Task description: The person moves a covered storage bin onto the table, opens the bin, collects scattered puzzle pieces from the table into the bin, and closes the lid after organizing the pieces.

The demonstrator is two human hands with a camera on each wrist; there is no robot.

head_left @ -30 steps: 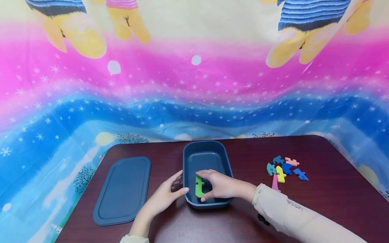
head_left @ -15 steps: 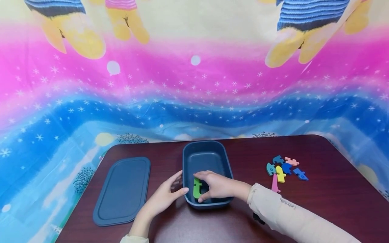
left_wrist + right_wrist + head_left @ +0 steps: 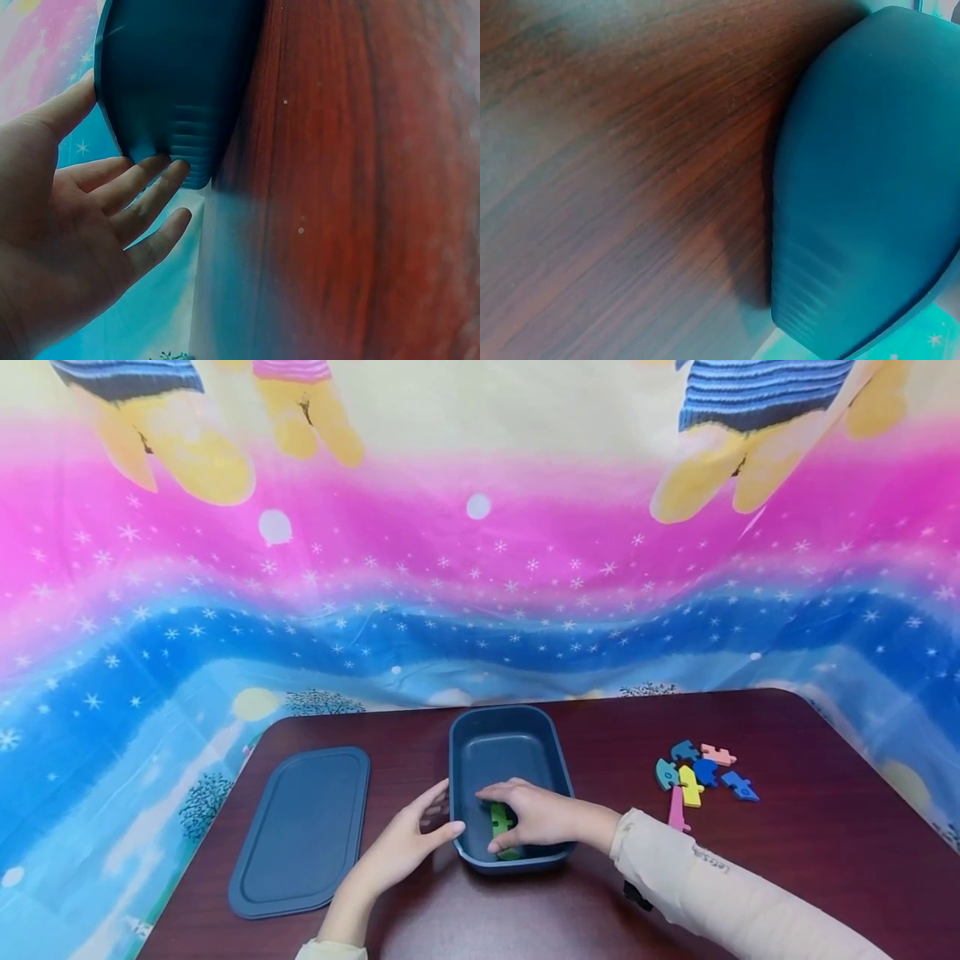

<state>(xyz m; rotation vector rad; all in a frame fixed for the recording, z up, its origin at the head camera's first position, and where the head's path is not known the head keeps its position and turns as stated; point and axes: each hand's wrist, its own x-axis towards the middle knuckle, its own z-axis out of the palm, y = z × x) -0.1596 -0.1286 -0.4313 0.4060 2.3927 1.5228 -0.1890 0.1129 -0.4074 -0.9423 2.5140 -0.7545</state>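
Observation:
A dark blue-grey rectangular container [image 3: 504,758] stands at the middle of the table. Inside its near end lies a green puzzle piece [image 3: 500,823], partly covered by my right hand [image 3: 534,814]. That hand reaches over the container's right rim, thumb and fingers spread apart above the piece. My left hand [image 3: 408,839] is at the container's left side. In the left wrist view, its fingertips [image 3: 178,169] touch the ribbed outer wall and the thumb meets the rim. The right wrist view shows the container's outer wall [image 3: 870,172], hiding the fingers.
A matching flat lid [image 3: 303,831] lies on the dark red-brown table [image 3: 450,927] to the left. Several loose puzzle pieces sit in a group at the right, among them a yellow piece [image 3: 690,787] and a pink piece [image 3: 678,810]. Behind the table hangs a patterned cloth [image 3: 480,568].
My right hand shifts slightly left and lets go of the green puzzle piece, which now lies lower, in shadow on the container's floor. The left hand keeps its place.

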